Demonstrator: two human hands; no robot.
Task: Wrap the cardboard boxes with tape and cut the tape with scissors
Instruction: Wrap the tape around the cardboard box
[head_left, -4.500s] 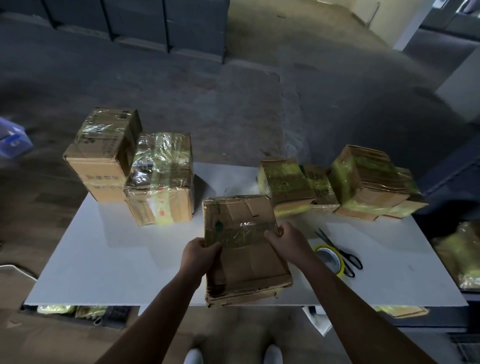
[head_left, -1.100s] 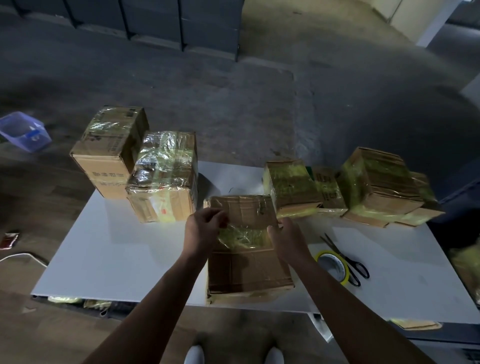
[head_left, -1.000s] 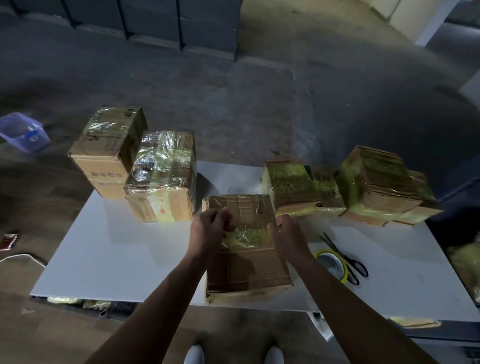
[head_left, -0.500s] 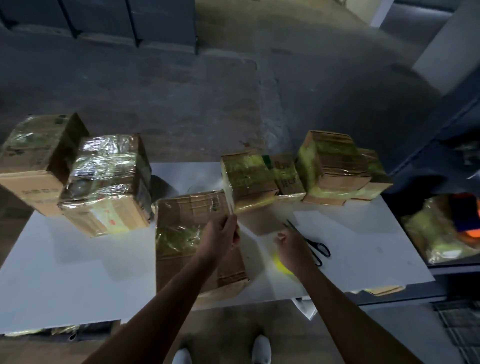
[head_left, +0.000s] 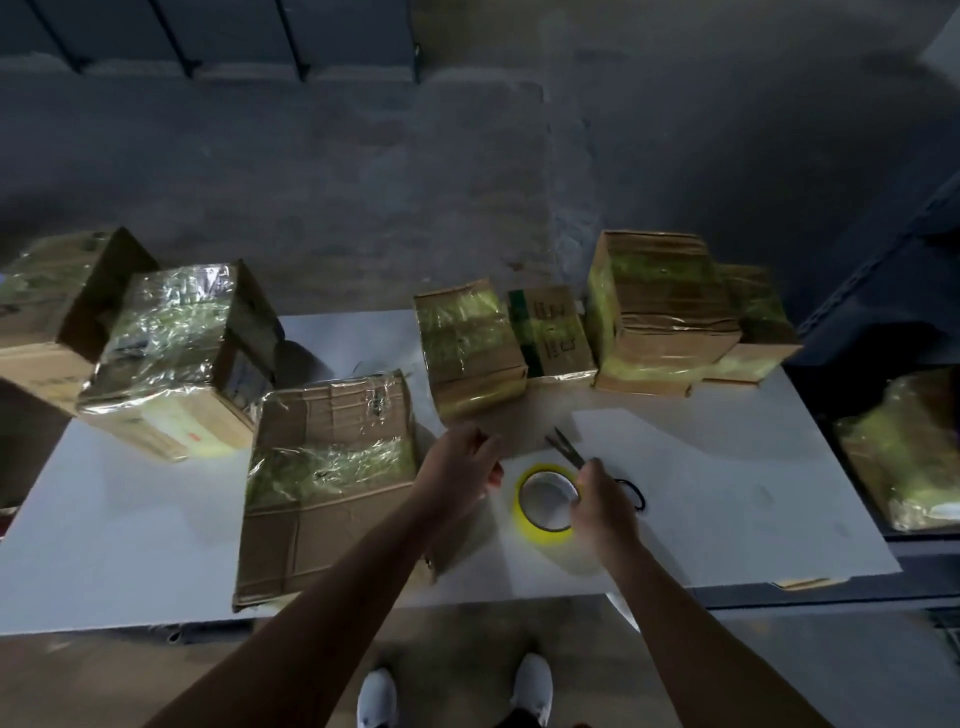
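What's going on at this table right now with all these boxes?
A person stands at a white table crowded with cardboard boxes, most already wrapped in shiny tape. The flat box nearest them carries only one band of tape. Their right hand is on the yellow tape roll, right beside the scissors. The left hand hovers next to the roll, fingers curled; whether it pinches a tape end is unclear.

Both hands (head_left: 460, 475) forward, fingers (head_left: 589, 467) curled
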